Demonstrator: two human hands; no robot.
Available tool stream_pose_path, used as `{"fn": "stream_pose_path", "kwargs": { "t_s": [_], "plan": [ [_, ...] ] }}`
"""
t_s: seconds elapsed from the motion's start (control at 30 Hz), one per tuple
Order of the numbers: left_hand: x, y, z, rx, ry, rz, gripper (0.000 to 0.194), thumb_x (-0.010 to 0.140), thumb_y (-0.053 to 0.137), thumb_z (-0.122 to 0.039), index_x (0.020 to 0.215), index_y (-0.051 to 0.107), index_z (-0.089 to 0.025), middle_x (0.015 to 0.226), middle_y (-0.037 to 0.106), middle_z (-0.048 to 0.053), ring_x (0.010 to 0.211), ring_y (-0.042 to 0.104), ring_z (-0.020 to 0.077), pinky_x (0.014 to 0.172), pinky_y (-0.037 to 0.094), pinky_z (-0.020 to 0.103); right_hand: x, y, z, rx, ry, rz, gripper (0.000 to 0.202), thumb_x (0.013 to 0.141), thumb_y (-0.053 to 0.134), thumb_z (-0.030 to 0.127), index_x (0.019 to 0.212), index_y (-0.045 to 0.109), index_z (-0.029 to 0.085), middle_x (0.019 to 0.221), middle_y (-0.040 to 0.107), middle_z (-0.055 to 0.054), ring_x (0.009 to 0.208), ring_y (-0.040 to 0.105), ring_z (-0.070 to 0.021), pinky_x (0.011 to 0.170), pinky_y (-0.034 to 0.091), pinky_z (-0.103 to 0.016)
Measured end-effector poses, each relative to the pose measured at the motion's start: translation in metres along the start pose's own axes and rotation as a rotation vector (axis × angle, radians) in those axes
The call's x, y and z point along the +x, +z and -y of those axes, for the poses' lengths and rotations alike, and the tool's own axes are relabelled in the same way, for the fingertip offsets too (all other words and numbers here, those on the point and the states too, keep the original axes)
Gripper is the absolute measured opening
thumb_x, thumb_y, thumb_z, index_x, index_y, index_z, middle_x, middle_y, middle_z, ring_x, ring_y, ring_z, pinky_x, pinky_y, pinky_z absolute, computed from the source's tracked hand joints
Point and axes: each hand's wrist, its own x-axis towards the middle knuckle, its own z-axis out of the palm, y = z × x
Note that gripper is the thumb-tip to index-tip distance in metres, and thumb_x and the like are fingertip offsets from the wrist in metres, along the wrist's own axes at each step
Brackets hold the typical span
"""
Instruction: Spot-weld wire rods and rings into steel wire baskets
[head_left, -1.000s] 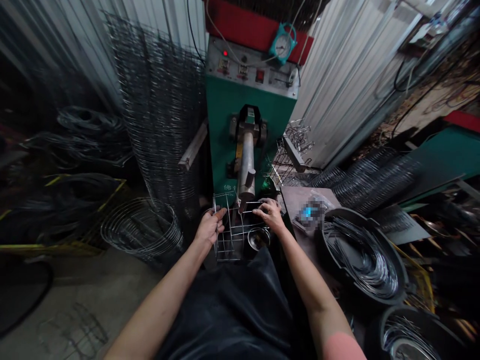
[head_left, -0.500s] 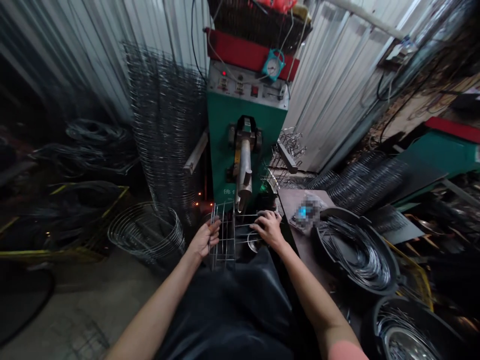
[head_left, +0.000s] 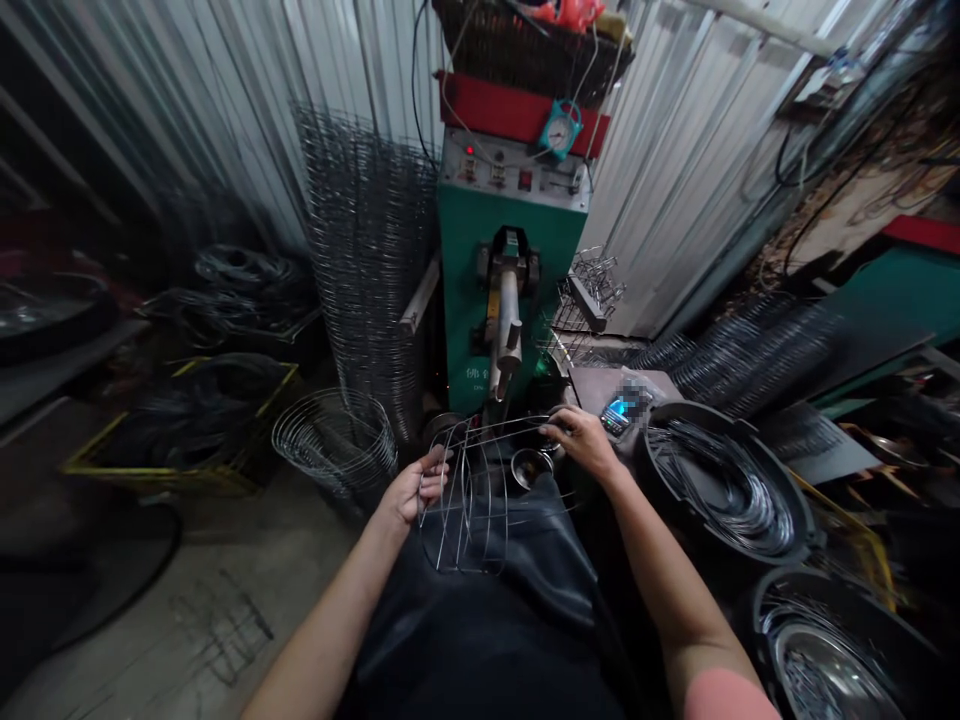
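Observation:
A round wire cage [head_left: 466, 490] of thin metal rods is held over my lap, just below and in front of a machine's metal arm [head_left: 509, 310]. My left hand [head_left: 416, 485] has its fingers closed round the cage's left rim. On the far right side, my right hand [head_left: 583, 440] pinches the ends of the long rods. The cage is tilted and stands apart from the arm's tip. Behind it stands the green machine [head_left: 476, 230] with a red top. A small metal bowl [head_left: 531, 467] shows under the rods, near my right hand.
Stacked wire baskets [head_left: 360, 270] rise left of the machine, with a wire basket [head_left: 334, 440] on the floor before them. A yellow-edged crate [head_left: 180, 465] lies further left. To the right stand a small table [head_left: 592, 385] and black tubs [head_left: 802, 540] of wire pieces.
The wire cage has come down toward my lap, away from the machine's arm, and has tilted. My right hand has moved right, and the view has turned slightly left.

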Motion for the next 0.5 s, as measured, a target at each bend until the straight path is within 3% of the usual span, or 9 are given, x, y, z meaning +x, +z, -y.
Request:
{"fn": "stream_pose_path", "kwargs": {
  "t_s": [0.17,0.3,0.5],
  "plan": [
    [-0.014,-0.015,-0.002,-0.051,0.028,0.036,0.023,0.090,0.036,-0.023,0.091,0.053,-0.008,0.053,0.029,-0.007,0.031,0.023,-0.0004,0.023,0.017,0.008,-0.014,-0.020,-0.014,0.229,0.135,-0.091,0.028,0.072,0.064,0.042,0.089,0.061,0.020,0.083,0.063,-0.002,0.077,0.059,-0.0172,0.073,0.046,-0.029],
    [-0.020,-0.023,-0.003,-0.057,0.047,0.046,0.028,0.090,0.036,-0.024,0.105,0.051,-0.006,0.055,0.031,-0.007,0.031,0.021,-0.0002,0.023,0.016,0.009,-0.025,-0.023,-0.026,0.387,0.220,-0.199,0.028,0.071,0.063,0.038,0.091,0.061,0.018,0.081,0.062,0.000,0.074,0.057,-0.0143,0.069,0.045,-0.026],
    [-0.021,-0.027,0.005,0.026,0.072,0.011,0.034,0.089,0.035,-0.026,0.113,0.049,-0.006,0.055,0.032,-0.006,0.033,0.021,0.0010,0.024,0.016,0.010,-0.023,-0.016,-0.012,0.390,0.213,-0.214,0.027,0.078,0.055,0.037,0.093,0.063,0.016,0.076,0.062,-0.001,0.068,0.056,-0.0135,0.063,0.045,-0.025]
  ]
}}
